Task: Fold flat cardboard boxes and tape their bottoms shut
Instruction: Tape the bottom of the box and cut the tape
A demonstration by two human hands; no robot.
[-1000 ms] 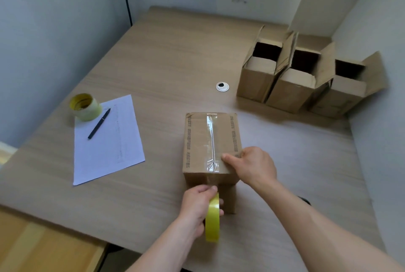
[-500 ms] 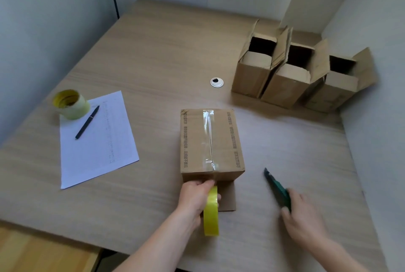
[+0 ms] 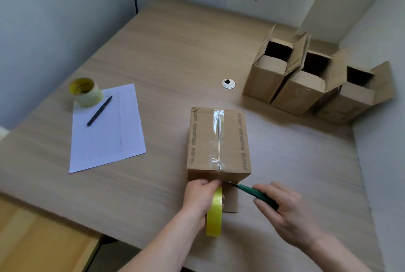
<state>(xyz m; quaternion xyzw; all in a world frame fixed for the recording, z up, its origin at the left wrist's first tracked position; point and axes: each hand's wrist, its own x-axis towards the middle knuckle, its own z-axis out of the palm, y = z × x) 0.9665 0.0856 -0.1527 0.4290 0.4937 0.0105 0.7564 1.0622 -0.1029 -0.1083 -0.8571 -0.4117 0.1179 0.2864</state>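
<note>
Sitting mid-table (image 3: 171, 48): cardboard box (image 3: 219, 140), clear tape strip (image 3: 218, 138) running along its upturned seam. Gripping the yellow tape roll (image 3: 214, 214) at the box's near face: left hand (image 3: 200, 197), fingers curled. Grasping a green utility knife (image 3: 252, 193), tip touching the tape: right hand (image 3: 287, 212). Standing behind right: three open boxes (image 3: 311, 83).

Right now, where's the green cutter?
Head view, lower right of centre: the green cutter is gripped in the right hand, its tip at the near face of the taped box, beside the left hand.

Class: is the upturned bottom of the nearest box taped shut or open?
Shut: clear tape runs along the seam between the closed flaps of the box.
</note>
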